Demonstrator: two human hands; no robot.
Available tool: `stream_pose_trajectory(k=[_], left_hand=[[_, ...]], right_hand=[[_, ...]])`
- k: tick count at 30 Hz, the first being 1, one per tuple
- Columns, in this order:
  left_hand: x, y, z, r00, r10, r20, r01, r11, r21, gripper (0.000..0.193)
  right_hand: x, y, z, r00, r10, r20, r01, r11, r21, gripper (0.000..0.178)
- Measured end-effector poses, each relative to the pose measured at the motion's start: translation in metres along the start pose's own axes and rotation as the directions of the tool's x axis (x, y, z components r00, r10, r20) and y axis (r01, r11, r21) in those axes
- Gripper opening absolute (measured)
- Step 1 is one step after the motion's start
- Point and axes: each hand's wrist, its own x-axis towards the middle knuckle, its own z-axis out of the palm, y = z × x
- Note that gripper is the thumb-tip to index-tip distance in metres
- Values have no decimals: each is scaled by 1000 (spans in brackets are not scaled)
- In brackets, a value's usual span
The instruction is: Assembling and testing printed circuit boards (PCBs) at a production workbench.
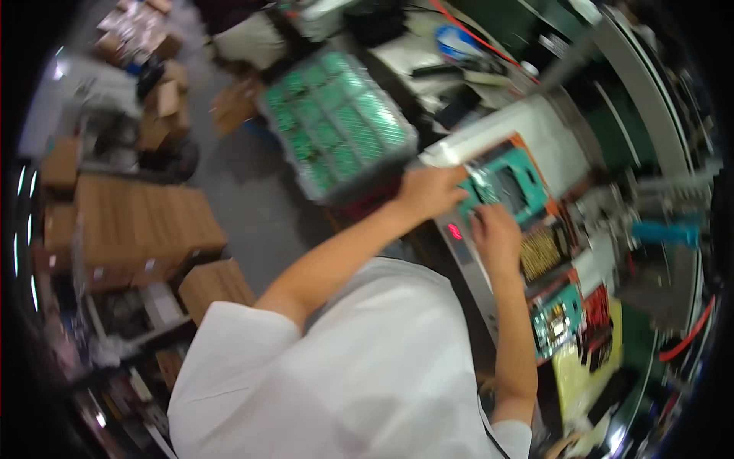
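A green circuit board (483,185) lies over the near-left part of a teal fixture plate (533,177) with an orange edge and a dark opening. My left hand (433,191) pinches at the board's left side with curled fingers. At its near side, the bent fingers of my right hand (498,233) close on the lower edge. Motion blur and the fingers themselves hide the exact contact. A second teal fixture (556,321) with shiny metal parts sits further along the bench, past a gold-coloured block (541,252).
A clear tray (348,122) with several green boards stands left of the fixture. A red lit display (455,231) is on the machine's front edge. Beyond are a blue cylinder (665,233) and a grey metal frame (650,84). Cardboard boxes (145,222) are stacked far left.
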Motion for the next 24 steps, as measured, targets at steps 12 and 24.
stream_pose_trajectory(k=[12,24], left_hand=[[-36,-280,-55,809,-281,-516,512,769,383,76],[-60,-307,-73,706,-514,-487,504,848,-164,27]], right_hand=[[7,24,-9,1000,-13,-14,14,1000,2,19],[-45,27,-31,954,298,-16,-266,875,403,10]])
